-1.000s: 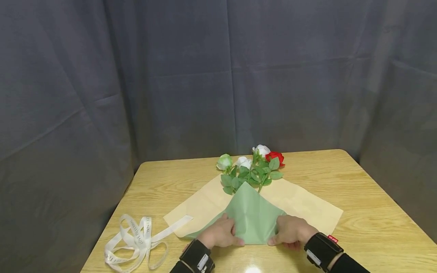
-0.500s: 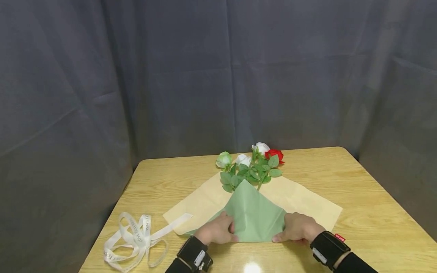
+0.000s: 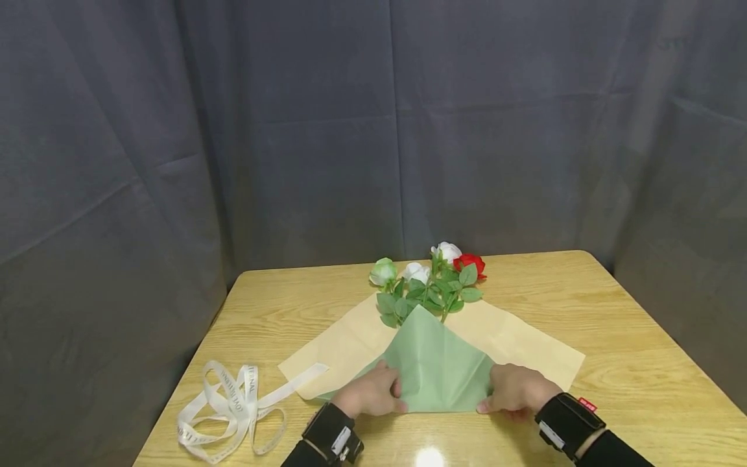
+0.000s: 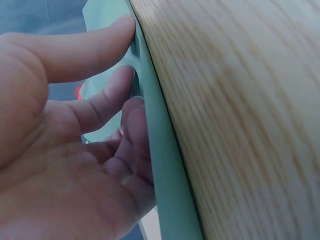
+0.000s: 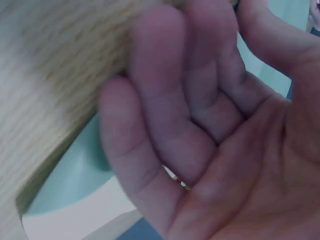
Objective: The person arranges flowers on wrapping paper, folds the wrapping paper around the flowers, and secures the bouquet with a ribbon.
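So closest in, both arms come up from the bottom with dark sleeves and a black band on each wrist, left band point(image 3: 332, 433) and right band point(image 3: 569, 425). The left hand point(image 3: 373, 392) has its fingers loosely bent, thumb and fingertips resting against the green paper point(image 3: 434, 366) by its near fold, a bit of a gap between thumb and index. The right hand point(image 3: 516, 389) is at the other end of that fold, thumb tip on the corner, other fingers bent down by the counter point(image 3: 653, 383); can't tell if it's actually pinching anything. Off to the left there's a loopy white ribbon point(image 3: 236, 405) with printing on it, its loose end lying over the edge of the tan paper point(image 3: 516, 337). The green bit sits as a triangle over the tan, point facing away, and the leafy stems point(image 3: 434, 298) run in behind that point. Past those are a pale green rose point(image 3: 382, 273), two white roses point(image 3: 416, 272) and a red rose point(image 3: 471, 265), then a dark grey curtain point(image 3: 315, 162).
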A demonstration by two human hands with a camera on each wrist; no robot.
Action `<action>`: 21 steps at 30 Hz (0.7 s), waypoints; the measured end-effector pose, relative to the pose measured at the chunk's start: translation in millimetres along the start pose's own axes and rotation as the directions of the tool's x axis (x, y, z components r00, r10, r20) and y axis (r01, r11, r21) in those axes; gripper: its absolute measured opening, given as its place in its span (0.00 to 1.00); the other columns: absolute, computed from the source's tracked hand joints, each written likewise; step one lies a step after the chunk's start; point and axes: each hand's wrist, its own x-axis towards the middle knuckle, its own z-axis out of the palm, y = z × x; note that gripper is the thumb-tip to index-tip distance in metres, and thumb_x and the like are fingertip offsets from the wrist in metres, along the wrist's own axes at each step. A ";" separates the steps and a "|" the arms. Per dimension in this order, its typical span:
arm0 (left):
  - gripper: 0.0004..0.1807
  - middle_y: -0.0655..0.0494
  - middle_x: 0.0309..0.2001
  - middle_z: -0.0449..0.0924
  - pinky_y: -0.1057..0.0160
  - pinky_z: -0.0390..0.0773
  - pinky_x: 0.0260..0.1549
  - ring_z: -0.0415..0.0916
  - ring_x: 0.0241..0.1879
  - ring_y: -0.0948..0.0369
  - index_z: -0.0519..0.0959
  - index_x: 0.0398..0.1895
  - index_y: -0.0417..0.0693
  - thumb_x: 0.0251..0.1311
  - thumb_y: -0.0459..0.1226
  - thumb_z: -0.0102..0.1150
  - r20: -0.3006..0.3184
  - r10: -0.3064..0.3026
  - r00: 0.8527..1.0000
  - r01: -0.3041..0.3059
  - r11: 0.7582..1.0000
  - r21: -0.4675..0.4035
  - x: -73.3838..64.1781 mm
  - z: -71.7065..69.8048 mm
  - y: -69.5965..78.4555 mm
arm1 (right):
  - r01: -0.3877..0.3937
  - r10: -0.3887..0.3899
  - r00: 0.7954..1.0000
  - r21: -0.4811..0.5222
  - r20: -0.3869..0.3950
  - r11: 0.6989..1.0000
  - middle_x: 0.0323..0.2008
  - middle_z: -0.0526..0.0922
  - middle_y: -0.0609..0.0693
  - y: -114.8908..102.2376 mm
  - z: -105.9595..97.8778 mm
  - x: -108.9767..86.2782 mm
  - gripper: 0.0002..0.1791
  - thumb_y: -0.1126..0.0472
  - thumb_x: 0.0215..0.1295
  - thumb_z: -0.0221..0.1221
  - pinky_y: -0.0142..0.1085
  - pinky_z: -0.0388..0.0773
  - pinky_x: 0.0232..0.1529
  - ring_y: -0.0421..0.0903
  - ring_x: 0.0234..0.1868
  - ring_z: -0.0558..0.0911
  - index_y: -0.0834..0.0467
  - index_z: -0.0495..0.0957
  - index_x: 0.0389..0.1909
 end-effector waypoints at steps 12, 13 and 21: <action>0.15 0.57 0.37 0.64 0.65 0.68 0.33 0.64 0.35 0.61 0.73 0.28 0.50 0.57 0.40 0.73 0.002 -0.011 1.000 0.011 1.000 -0.019 -1.5 0.0 3.1 | -0.011 0.005 0.996 0.062 0.090 0.998 0.11 0.77 0.51 6.9 -8.1 -7.3 0.24 0.53 0.67 0.67 0.32 0.71 0.14 0.42 0.11 0.73 0.63 0.79 0.15; 0.14 0.57 0.37 0.64 0.65 0.68 0.34 0.64 0.35 0.61 0.73 0.28 0.50 0.57 0.40 0.73 0.004 -0.010 1.000 0.010 1.000 -0.019 -1.1 0.0 3.2 | -0.018 0.011 0.997 0.075 0.082 0.997 0.11 0.76 0.50 7.2 -8.6 -8.3 0.22 0.54 0.67 0.67 0.32 0.71 0.15 0.42 0.11 0.72 0.63 0.79 0.16; 0.15 0.56 0.37 0.64 0.65 0.68 0.33 0.64 0.35 0.61 0.73 0.28 0.50 0.58 0.40 0.73 0.009 -0.009 1.000 0.009 1.000 -0.025 0.7 0.2 3.2 | -0.022 0.021 0.997 0.003 0.070 1.000 0.08 0.73 0.48 15.5 -11.4 -9.3 0.27 0.48 0.65 0.68 0.30 0.68 0.13 0.40 0.10 0.70 0.62 0.78 0.12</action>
